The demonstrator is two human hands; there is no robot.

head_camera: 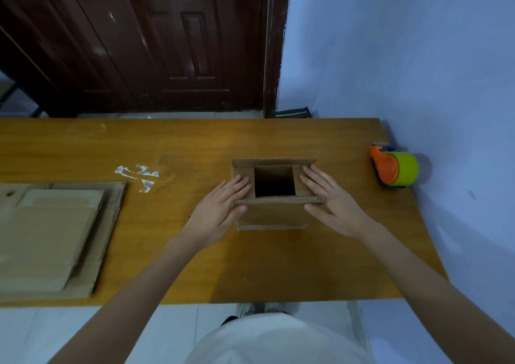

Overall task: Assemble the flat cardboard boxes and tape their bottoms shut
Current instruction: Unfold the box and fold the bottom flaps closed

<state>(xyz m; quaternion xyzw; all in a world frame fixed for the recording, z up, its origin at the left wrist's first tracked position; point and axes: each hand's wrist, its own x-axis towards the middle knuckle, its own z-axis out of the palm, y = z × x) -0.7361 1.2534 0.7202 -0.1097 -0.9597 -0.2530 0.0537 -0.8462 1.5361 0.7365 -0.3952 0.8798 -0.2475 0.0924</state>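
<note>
1. Nearest the camera, below the box: a white-clad torso, a grey shoe tip (245,309) on pale floor tiles, two bare forearms reaching up toward the box.
2. At the box's left side: left hand (220,209), fingers straight and together, flat on the folded-in left flap, thumb against the near wall; nothing gripped, only pressing.
3. At the box's right side: right hand (331,202), fingers likewise straight and a little spread, lying flat on the right flap, thumb at the near corner; open, holding nothing.
4. Between both hands: small cardboard box (274,213), stood upright on the wooden table (278,266), two side flaps folded inward, a dark square gap left between them, near flap standing up with its corrugated edge showing, far flap upright too.
5. Well left of the box, at the table's left end: stack of flat cardboard sheets (53,238), smaller pieces lying on a larger one.
6. Left of the box and a little farther back: scraps of white tape residue (138,175) stuck to the tabletop.
7. Right of the box, near the blue wall (404,57), well apart from the right hand: tape dispenser (393,167), orange body with a yellow-green roll, resting on the table.
8. Farthest, behind the box and beyond the table's back edge: dark brown panelled door (167,43), blue wall meeting it on the right.
</note>
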